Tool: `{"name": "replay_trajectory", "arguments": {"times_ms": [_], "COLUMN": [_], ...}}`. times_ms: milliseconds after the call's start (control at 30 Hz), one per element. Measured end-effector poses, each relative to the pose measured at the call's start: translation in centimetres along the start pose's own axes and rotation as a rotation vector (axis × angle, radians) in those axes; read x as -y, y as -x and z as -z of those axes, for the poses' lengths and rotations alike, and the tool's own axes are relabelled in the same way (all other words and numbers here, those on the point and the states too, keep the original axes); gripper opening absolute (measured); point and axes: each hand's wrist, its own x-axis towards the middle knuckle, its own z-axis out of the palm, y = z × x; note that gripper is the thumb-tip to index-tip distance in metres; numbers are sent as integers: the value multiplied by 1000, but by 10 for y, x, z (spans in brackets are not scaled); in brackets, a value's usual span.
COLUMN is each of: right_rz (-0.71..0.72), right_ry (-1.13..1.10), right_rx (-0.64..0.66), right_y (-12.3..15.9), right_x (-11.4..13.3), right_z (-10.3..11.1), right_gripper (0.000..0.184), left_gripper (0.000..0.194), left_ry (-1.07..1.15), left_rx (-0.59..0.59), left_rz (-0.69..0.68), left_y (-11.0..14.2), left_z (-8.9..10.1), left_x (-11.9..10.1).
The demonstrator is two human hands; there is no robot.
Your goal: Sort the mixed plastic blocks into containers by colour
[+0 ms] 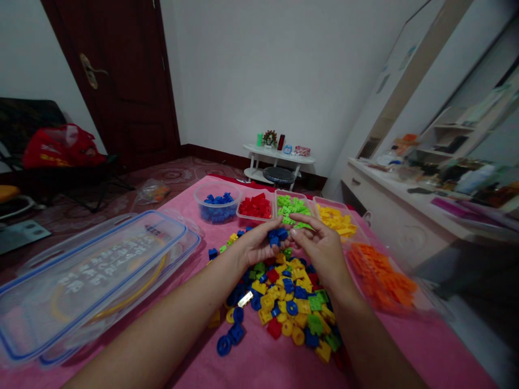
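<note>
My left hand (256,244) is curled, palm up, around several blue toy building blocks (277,235). Close beside it, my right hand (320,243) has its thumb and fingertips drawn together near those blocks; what they pinch, if anything, I cannot make out. Below both hands spreads a loose heap of mixed building blocks (284,297), mostly yellow and blue with some green and red. Behind the hands stand a round tub of blue blocks (219,208), a box of red blocks (255,206), a box of green blocks (290,208) and a box of yellow blocks (335,219).
A clear box of orange blocks (381,278) sits on the right. Large clear lids with blue seals (93,275) lie at the left on the pink cloth (259,367). A white dresser (389,216) flanks the right side; a small white shelf (279,156) stands against the wall.
</note>
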Motion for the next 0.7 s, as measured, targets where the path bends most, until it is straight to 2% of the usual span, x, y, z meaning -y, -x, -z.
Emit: {"name": "replay_trajectory", "arguments": {"times_ms": [133,267,400,467,533,600,700], "right_rz": [44,51,74,82,88,86,64], "right_ry": [82,103,108,124,140,161,239], "right_rx": [-104,-136,-137,-133,-124,-112,-54], "right_y": [-3,-5,-5,-5,-5,-6,-7], "right_x": [1,-1,-2,-1,-1,-3,-9], "right_z": [4,8,8,7,7,8,6], "right_gripper": [31,30,27,25,23,22,21], "left_gripper": [9,8,18,20,20,26,39], "left_ry": [-78,-412,-941,-1219,-1489,-1701,-1878], "left_rx": [-154,-305,-694,-897,-1025,-1052,-1029], "left_rz": [-100,-416,-733,-759,-729,-633,-547], "left_y": [2,-1,-9,-9,-7,-4,0], "left_z": [-3,-2,20,39,56,68,70], "left_x": [-9,-43,-98,-121,-135,-138,-123]}}
